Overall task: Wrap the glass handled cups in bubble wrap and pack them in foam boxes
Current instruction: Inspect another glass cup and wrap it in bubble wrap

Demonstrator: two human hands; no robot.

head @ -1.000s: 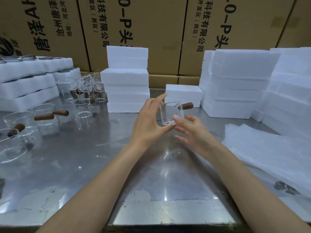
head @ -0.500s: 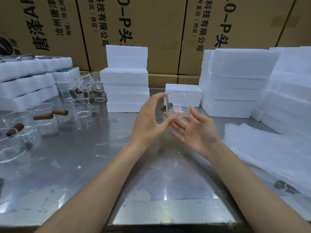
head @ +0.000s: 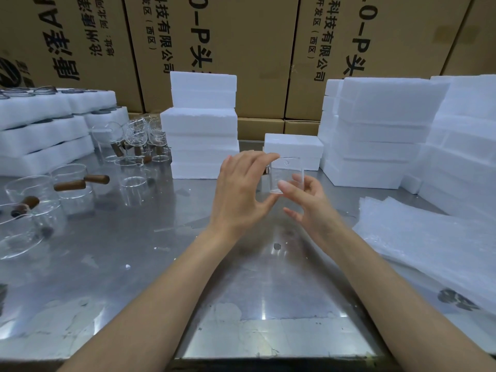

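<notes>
A clear glass cup (head: 286,173) is held upright above the middle of the steel table (head: 134,264). My left hand (head: 239,191) grips it from the left, fingers over its rim and thumb near its base. Only a sliver of its wooden handle shows behind those fingers. My right hand (head: 308,200) pinches the cup's lower right side with curled fingers. Sheets of bubble wrap (head: 418,242) lie stacked at the right. White foam boxes (head: 201,130) stand piled behind the cup.
Several more glass cups with wooden handles (head: 69,183) stand at the left, beside foam trays (head: 45,135). Tall foam box stacks (head: 381,135) fill the right back. One single foam box (head: 294,149) sits just behind the hands. Cardboard cartons (head: 255,49) wall the rear.
Both hands have turned the cup: its handle pointed right, then swung round to the left behind my left fingers. The cup went from tilted back to upright.
</notes>
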